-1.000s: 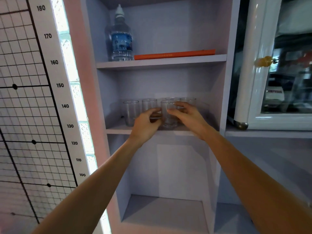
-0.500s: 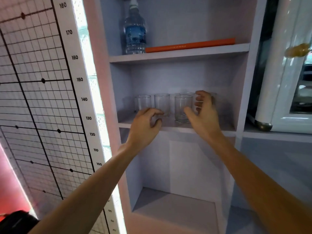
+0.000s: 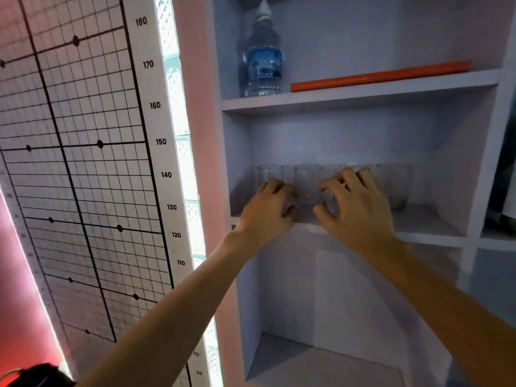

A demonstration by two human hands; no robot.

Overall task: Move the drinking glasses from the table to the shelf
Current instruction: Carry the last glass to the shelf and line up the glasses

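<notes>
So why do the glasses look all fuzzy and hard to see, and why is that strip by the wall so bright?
In the head view, the clear glasses blur softly into the pale shelf, and both the left hand and right hand cover some. The light strip glares white, washing out detail, and the wide lens bends the height chart lines.

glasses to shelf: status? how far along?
Done: four glasses stand in a row on the middle shelf, from the leftmost glass to the rightmost glass. In hand: nothing clearly gripped; the left hand and right hand hover with curled fingers in front of the row. Left: cannot tell, the table is out of view.
</notes>
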